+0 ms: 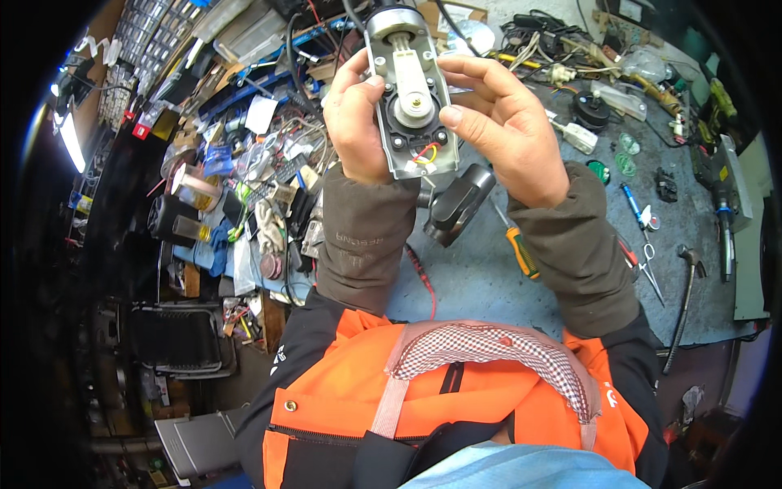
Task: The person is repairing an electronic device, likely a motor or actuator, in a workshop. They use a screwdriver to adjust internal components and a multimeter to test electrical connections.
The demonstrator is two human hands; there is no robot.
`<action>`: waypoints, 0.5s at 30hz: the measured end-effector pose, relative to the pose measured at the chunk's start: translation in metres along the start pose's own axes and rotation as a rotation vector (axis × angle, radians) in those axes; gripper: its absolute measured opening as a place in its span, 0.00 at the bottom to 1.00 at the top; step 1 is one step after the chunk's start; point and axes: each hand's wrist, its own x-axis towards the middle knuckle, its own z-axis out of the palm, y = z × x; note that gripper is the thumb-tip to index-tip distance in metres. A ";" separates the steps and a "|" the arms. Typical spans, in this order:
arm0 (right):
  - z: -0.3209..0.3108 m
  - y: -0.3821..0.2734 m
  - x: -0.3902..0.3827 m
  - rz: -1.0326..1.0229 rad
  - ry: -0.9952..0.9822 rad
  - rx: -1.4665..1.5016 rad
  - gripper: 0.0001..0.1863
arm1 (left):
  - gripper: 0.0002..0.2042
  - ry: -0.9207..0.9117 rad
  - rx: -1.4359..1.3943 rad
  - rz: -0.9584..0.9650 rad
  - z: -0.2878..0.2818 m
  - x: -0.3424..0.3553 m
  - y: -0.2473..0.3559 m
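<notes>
Both my hands hold up an opened massage-gun-like device [415, 134], its grey housing uncovered. Inside it are a white connecting rod [411, 77], a round black motor and short red and yellow wires [425, 153]. Wrapped round the left side is my left hand [358, 122], its thumb on the rim. My right hand [509, 122] touches the right side with thumb and fingertips, fingers curved. A black handle-shaped part [460, 205] shows just below the housing; whether it is joined to it, I cannot tell.
On the blue-grey bench lie a yellow-handled screwdriver [521, 251], a red probe lead [421, 277], scissor-like forceps [649, 269], a blue pen-shaped tool [631, 200] and a hammer [686, 301]. Cables and parts crowd the back and left. A dark chair [181, 338] stands lower left.
</notes>
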 end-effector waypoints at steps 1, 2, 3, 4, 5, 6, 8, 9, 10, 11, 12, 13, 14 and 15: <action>0.003 -0.005 0.000 -0.020 0.018 0.006 0.26 | 0.27 0.016 -0.035 0.010 0.002 0.004 -0.003; 0.005 -0.007 -0.001 -0.024 0.008 -0.024 0.28 | 0.27 0.056 -0.004 0.016 0.006 0.004 -0.003; 0.002 -0.014 -0.002 -0.025 -0.013 -0.179 0.29 | 0.27 0.044 -0.078 0.016 0.009 0.006 -0.004; 0.000 -0.015 -0.006 -0.036 -0.023 -0.200 0.30 | 0.27 0.066 -0.115 0.040 0.014 0.003 -0.007; -0.003 -0.015 -0.009 -0.047 -0.034 -0.220 0.31 | 0.26 0.090 -0.150 0.064 0.019 0.001 -0.010; -0.005 -0.016 -0.010 -0.036 -0.034 -0.197 0.31 | 0.26 0.083 -0.157 0.060 0.020 0.001 -0.011; -0.008 -0.015 -0.011 -0.017 -0.037 -0.141 0.32 | 0.26 0.073 -0.159 0.055 0.021 -0.001 -0.010; -0.007 -0.013 -0.012 -0.017 -0.040 -0.155 0.33 | 0.26 0.067 -0.167 0.057 0.020 -0.003 -0.010; -0.007 -0.013 -0.013 -0.018 -0.044 -0.173 0.33 | 0.26 0.062 -0.177 0.060 0.020 -0.004 -0.009; -0.006 -0.012 -0.015 -0.018 -0.047 -0.190 0.33 | 0.27 0.057 -0.188 0.063 0.020 -0.007 -0.009; -0.004 -0.009 -0.016 -0.038 -0.042 -0.189 0.33 | 0.26 0.056 -0.202 0.067 0.018 -0.009 -0.010; -0.001 -0.008 -0.017 -0.043 -0.029 -0.178 0.33 | 0.26 0.058 -0.181 0.083 0.018 -0.010 -0.009; 0.003 -0.008 -0.018 -0.047 -0.016 -0.167 0.33 | 0.26 0.059 -0.159 0.098 0.019 -0.012 -0.007; 0.007 -0.008 -0.019 -0.051 -0.004 -0.155 0.33 | 0.26 0.062 -0.137 0.114 0.020 -0.013 -0.005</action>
